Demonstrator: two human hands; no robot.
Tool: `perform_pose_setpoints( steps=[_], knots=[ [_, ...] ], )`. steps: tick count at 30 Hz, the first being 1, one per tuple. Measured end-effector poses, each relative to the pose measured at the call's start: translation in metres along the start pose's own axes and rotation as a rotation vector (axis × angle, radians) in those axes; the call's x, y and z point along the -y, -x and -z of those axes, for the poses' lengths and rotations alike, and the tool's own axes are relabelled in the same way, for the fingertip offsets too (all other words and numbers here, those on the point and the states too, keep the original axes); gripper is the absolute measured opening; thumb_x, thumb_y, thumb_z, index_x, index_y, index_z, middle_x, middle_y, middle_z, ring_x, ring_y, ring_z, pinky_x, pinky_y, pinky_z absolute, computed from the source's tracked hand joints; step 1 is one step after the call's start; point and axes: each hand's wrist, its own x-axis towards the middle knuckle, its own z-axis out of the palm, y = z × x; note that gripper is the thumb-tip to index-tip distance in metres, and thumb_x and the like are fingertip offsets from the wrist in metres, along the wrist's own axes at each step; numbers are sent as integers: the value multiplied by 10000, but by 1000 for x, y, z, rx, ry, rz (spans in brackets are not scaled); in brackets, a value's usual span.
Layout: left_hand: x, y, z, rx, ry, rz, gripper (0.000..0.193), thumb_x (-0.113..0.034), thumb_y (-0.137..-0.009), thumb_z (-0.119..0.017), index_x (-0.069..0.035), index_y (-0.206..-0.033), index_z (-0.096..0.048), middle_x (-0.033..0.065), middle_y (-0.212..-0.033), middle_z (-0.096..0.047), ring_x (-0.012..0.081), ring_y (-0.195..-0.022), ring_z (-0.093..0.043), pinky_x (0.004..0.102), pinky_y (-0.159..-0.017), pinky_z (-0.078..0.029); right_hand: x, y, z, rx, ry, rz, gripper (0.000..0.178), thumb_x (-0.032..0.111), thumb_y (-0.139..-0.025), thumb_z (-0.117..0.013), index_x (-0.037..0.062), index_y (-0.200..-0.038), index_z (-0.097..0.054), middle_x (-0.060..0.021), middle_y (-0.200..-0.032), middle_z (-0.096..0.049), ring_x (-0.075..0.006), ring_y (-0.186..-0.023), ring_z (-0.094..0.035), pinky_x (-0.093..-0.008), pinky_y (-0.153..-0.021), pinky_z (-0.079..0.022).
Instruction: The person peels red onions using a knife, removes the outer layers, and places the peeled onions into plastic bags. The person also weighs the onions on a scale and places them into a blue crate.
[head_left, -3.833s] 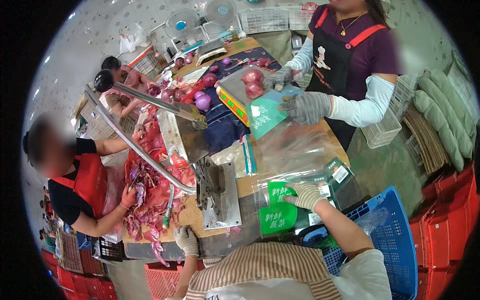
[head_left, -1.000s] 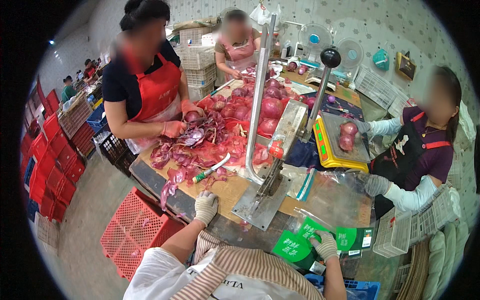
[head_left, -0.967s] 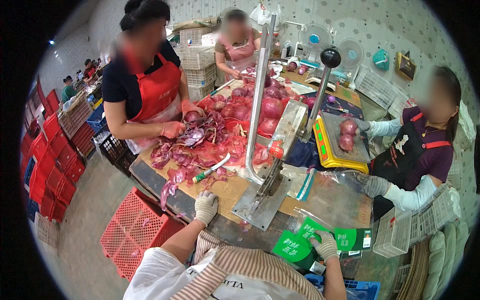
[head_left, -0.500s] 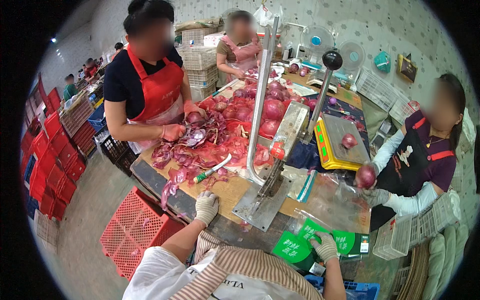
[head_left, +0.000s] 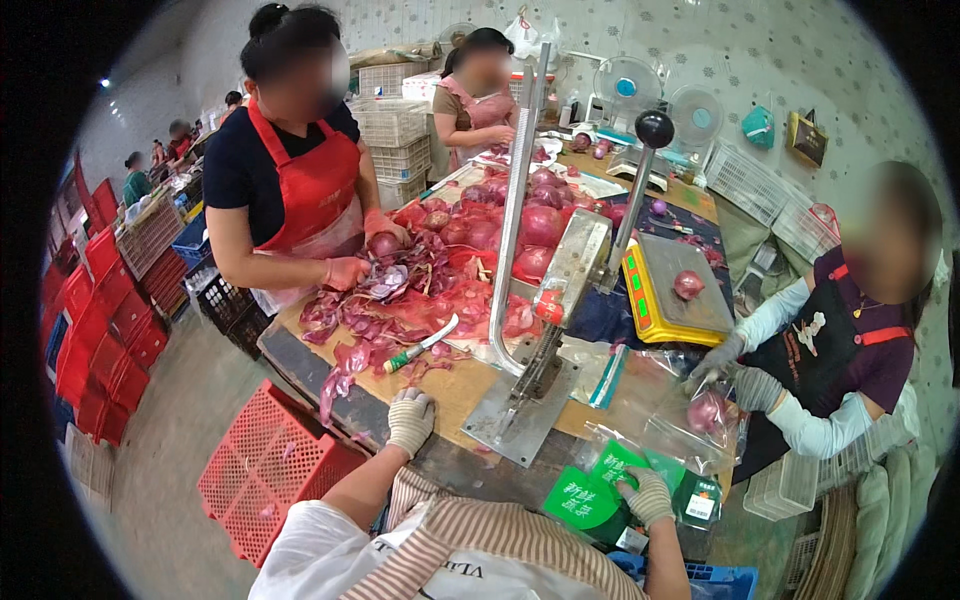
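My left hand [head_left: 410, 422], in a striped knit glove, rests on the table's near edge with fingers lying forward and nothing in them. A knife with a green handle [head_left: 396, 362] lies just beyond it. My right hand [head_left: 648, 497], gloved alike, lies with its fingers on flat bags with green printed labels [head_left: 590, 499]. Between my hands stands a metal lever press [head_left: 520, 400] with a tall bent rail and a black-knobbed handle [head_left: 654, 129]. At the right, a co-worker's grey-gloved hands [head_left: 745, 385] hold a clear bag with a red onion [head_left: 707, 411] inside.
A yellow scale [head_left: 640, 300] bears one onion [head_left: 688, 285]. Onions and loose skins [head_left: 400, 270] cover the table's far left, where a co-worker in a red apron [head_left: 310, 175] handles an onion. A red crate [head_left: 270, 470] stands at my left, a blue crate [head_left: 715, 578] below my right arm.
The co-worker at the right has brought the onion down into the clear bag, and the green-labelled bag nearest that person has shifted. My hands have stayed in about the same places.
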Motion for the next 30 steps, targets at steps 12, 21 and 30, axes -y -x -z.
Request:
perform_pose_setpoints(
  steps=[12,21,30],
  knots=[
    [1,-3,-8,0,-2,-45,78,-159,-693,-603,-106,-750,-604,93,-800,-541,303,-823,-515,414,-722,-415,-7,1,-9,-132,-230,-20,403,314,-756,-627,69,-1073,-584,-162,-975,-623,-293,-884,-605,-359,-754,-477],
    [4,0,-5,36,-10,-73,86,-118,-730,-584,-77,-806,-582,134,-870,-549,336,-838,-508,435,-738,-414,7,1,4,-61,-126,-11,419,362,-772,-584,62,-1065,-599,-179,-989,-615,-311,-903,-595,-377,-791,-458],
    [-2,-4,0,41,59,-33,72,-90,-734,-575,-51,-791,-597,146,-809,-552,338,-816,-507,433,-740,-413,4,1,2,-84,-138,42,422,366,-787,-560,48,-1062,-592,-202,-979,-608,-338,-916,-579,-394,-820,-440]
  ],
)
